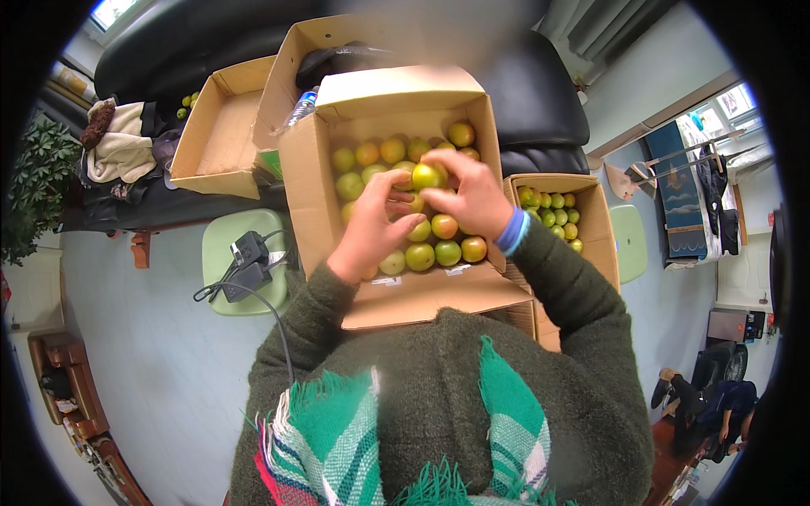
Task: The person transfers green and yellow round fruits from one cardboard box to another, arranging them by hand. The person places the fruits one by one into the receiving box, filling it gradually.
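An open cardboard box in front of me holds rows of round green and orange fruit that look like tomatoes. Thumb and fingers of my right hand are round one yellow-green tomato, above the others. Beside it on the left, my left hand is over the box with thumb and curved fingers apart and nothing visible between them. Its fingertips are close to the held tomato; whether they touch it I cannot tell. Below my hands, a green tomato lies in the near row. The hands hide part of the middle rows.
At right, a smaller box holds more green fruit. Another cardboard box stands left on the black sofa. A green stool carries a black adapter and cables. Far right, a person sits.
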`<state>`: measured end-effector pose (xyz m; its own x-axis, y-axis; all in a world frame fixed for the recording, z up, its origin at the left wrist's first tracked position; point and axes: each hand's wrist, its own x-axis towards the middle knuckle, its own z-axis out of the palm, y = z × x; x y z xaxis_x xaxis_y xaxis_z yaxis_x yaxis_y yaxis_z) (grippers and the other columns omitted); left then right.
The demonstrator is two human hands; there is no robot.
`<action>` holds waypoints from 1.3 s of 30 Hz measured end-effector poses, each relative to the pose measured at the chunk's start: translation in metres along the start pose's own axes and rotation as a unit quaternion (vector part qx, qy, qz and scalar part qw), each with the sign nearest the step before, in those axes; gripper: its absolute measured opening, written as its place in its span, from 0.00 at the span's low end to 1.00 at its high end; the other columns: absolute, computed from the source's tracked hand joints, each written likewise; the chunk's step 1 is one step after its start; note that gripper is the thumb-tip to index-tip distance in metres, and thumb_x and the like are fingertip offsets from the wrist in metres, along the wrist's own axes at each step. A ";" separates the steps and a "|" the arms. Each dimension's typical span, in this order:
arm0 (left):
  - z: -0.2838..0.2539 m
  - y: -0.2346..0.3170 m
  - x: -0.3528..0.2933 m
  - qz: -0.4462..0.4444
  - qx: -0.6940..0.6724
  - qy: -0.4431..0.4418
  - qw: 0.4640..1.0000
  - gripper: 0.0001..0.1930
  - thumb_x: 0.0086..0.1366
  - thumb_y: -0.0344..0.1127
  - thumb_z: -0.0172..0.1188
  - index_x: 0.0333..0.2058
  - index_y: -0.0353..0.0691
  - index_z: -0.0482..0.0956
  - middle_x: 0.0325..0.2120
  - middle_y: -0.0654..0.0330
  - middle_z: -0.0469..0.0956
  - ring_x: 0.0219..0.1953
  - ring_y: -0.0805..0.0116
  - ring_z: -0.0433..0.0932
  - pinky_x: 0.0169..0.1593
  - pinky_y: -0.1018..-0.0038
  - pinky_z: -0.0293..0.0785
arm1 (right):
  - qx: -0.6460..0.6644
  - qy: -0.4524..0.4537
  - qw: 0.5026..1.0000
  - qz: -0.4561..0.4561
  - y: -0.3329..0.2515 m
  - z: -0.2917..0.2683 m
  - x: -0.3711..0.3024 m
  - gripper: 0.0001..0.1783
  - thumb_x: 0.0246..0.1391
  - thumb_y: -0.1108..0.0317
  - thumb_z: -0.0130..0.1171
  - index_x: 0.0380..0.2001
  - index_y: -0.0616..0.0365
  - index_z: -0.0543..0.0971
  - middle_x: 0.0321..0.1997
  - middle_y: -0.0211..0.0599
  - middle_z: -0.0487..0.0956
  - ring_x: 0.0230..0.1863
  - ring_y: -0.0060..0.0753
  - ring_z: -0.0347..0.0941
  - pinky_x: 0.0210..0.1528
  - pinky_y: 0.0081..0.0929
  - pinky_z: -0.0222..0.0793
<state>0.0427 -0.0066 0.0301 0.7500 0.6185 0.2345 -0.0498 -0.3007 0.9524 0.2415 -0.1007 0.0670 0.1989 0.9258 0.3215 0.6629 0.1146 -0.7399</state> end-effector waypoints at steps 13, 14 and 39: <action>-0.001 -0.002 -0.003 0.056 0.057 -0.093 0.992 0.14 0.65 0.23 0.68 0.49 0.31 0.79 0.51 0.52 0.77 0.48 0.60 0.83 0.51 0.69 0.84 | -0.452 -0.087 0.881 -0.107 0.067 0.006 0.071 0.18 0.53 0.72 0.62 0.49 0.54 0.83 0.52 0.46 0.82 0.58 0.54 0.74 0.65 0.51 0.71; -0.001 -0.002 -0.004 0.056 0.061 -0.092 0.992 0.14 0.65 0.23 0.68 0.49 0.31 0.79 0.51 0.52 0.77 0.48 0.60 0.83 0.51 0.69 0.84 | -0.452 -0.098 0.882 -0.089 0.065 0.005 0.068 0.19 0.53 0.72 0.62 0.49 0.55 0.83 0.53 0.47 0.82 0.59 0.55 0.73 0.66 0.52 0.70; 0.001 0.001 -0.005 -0.014 0.062 0.002 0.998 0.26 0.75 0.32 0.66 0.23 0.39 0.58 0.21 0.68 0.52 0.26 0.78 0.51 0.26 0.72 0.50 | -0.360 0.233 0.789 0.440 0.232 -0.105 -0.260 0.26 0.58 0.72 0.69 0.60 0.53 0.77 0.56 0.54 0.84 0.58 0.57 0.79 0.59 0.49 0.76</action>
<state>0.0395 -0.0111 0.0294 0.7473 0.6307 0.2095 0.0525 -0.3703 0.9274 0.4196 -0.3530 -0.1261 0.9432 0.2803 0.1783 0.3253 -0.8884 -0.3239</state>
